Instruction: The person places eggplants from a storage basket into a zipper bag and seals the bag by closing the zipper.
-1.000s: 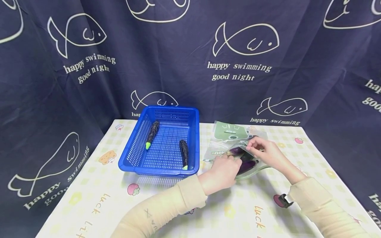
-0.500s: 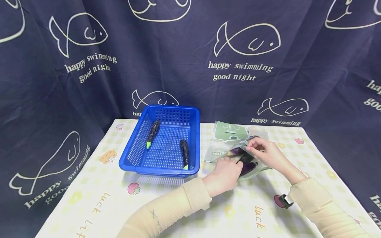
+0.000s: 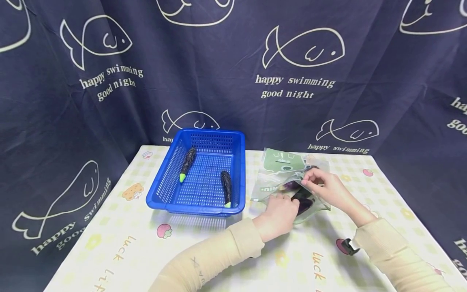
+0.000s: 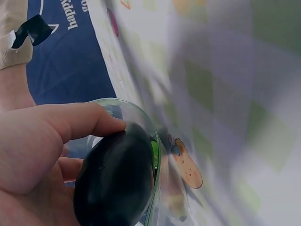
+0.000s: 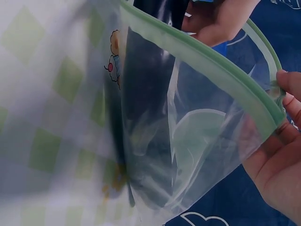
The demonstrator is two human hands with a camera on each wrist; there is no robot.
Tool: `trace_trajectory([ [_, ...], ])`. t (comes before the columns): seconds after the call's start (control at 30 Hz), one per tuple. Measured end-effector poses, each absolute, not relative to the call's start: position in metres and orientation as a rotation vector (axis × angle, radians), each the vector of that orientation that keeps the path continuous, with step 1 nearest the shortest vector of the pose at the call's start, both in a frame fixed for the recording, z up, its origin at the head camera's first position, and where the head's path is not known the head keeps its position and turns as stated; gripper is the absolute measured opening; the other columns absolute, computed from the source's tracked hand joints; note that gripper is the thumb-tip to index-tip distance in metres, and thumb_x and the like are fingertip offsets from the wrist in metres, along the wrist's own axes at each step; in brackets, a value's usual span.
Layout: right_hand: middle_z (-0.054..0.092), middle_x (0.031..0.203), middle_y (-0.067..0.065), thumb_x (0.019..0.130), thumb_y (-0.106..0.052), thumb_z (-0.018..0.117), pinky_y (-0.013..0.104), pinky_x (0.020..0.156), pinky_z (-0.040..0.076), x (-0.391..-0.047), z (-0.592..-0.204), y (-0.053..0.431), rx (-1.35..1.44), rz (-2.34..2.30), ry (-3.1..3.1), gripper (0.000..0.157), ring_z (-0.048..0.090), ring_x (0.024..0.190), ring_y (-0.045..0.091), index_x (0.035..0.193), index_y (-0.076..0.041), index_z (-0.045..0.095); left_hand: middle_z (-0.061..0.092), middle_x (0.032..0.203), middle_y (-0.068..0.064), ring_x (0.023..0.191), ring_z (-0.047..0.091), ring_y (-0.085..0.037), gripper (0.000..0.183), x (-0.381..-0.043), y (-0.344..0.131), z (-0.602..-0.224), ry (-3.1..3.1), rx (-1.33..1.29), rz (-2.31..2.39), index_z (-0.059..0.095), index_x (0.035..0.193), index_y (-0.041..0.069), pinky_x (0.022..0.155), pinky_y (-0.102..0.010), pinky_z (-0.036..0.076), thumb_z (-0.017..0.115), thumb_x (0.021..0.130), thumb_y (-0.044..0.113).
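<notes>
My left hand (image 3: 280,213) grips a glossy, dark purple eggplant (image 4: 115,181) at the mouth of a clear zip bag (image 5: 221,141) with a green rim and a green cartoon print. The right wrist view shows most of this eggplant's length inside the bag. My right hand (image 3: 324,185) pinches the bag's rim at one corner, so the mouth gapes. Another purple eggplant (image 3: 290,185) with a pale end shows through the plastic in the head view. My left fingers and the bag's fold partly hide what lies inside.
A blue perforated basket (image 3: 198,210) stands left of the bag. In it lie two dark, wrinkled, elongated things with bright green ends, one at the left wall (image 3: 187,163) and one at the right (image 3: 226,187). A checked cloth covers the table (image 3: 204,251); a navy curtain (image 3: 226,65) hangs behind.
My left hand has shifted slightly to the right with the eggplant, along the bag's mouth. The right hand keeps its pinch on the rim in nearly the same place.
</notes>
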State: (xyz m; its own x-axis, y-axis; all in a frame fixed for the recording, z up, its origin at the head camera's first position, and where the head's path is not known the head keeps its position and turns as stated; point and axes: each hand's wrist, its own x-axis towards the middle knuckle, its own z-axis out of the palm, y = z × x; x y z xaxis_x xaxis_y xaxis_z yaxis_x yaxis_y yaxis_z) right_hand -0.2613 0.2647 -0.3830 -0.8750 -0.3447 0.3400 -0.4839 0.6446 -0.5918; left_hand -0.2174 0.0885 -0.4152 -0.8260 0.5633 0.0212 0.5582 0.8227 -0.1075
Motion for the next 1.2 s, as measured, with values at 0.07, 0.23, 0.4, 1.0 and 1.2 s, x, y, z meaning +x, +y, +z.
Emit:
trace_trajectory([
  [0.07,0.058,0.071,-0.003,0.087,-0.016,0.067,0.022,0.056,0.047,-0.261,-0.383,0.264,0.681,1.053,-2.671,0.006,0.059,0.065,0.006,0.087,-0.016,0.061,0.063,0.1,0.002,0.09,0.056,-0.014,0.031,-0.217,0.09,-0.417,-2.94,-0.905,0.154,0.056,0.104,0.022,0.076,-0.033,0.046,0.07,0.08,0.037],
  [0.23,0.058,0.071,-0.003,0.087,-0.015,0.067,0.024,0.05,0.047,-0.26,-0.382,0.264,0.677,1.065,-2.674,0.006,0.058,0.064,0.006,0.087,-0.016,0.061,0.064,0.097,0.002,0.087,0.055,-0.014,0.027,-0.216,0.092,-0.424,-2.89,-0.883,0.164,0.057,0.101,0.022,0.071,-0.032,0.045,0.069,0.081,0.037],
  [0.4,0.059,0.072,-0.004,0.086,-0.014,0.068,0.021,0.053,0.046,-0.261,-0.383,0.262,0.695,1.035,-2.656,0.007,0.057,0.064,0.005,0.086,-0.017,0.061,0.064,0.1,0.0,0.09,0.055,-0.014,0.022,-0.216,0.095,-0.43,-2.893,-0.864,0.176,0.057,0.098,0.022,0.07,-0.033,0.046,0.066,0.083,0.035],
  [1.0,0.059,0.073,-0.008,0.085,-0.011,0.068,0.013,0.067,0.045,-0.263,-0.389,0.263,0.758,1.021,-2.634,0.009,0.056,0.068,0.003,0.085,-0.017,0.062,0.062,0.095,0.0,0.089,0.057,-0.015,0.016,-0.216,0.104,-0.439,-2.915,-0.811,0.231,0.056,0.096,0.02,0.065,-0.03,0.046,0.059,0.088,0.034],
  [1.2,0.058,0.072,-0.008,0.085,-0.009,0.068,0.013,0.068,0.045,-0.262,-0.389,0.263,0.765,1.025,-2.621,0.01,0.056,0.068,0.002,0.085,-0.017,0.062,0.061,0.098,0.0,0.09,0.057,-0.015,0.018,-0.216,0.103,-0.44,-2.957,-0.796,0.21,0.055,0.1,0.021,0.067,-0.03,0.046,0.061,0.088,0.033],
])
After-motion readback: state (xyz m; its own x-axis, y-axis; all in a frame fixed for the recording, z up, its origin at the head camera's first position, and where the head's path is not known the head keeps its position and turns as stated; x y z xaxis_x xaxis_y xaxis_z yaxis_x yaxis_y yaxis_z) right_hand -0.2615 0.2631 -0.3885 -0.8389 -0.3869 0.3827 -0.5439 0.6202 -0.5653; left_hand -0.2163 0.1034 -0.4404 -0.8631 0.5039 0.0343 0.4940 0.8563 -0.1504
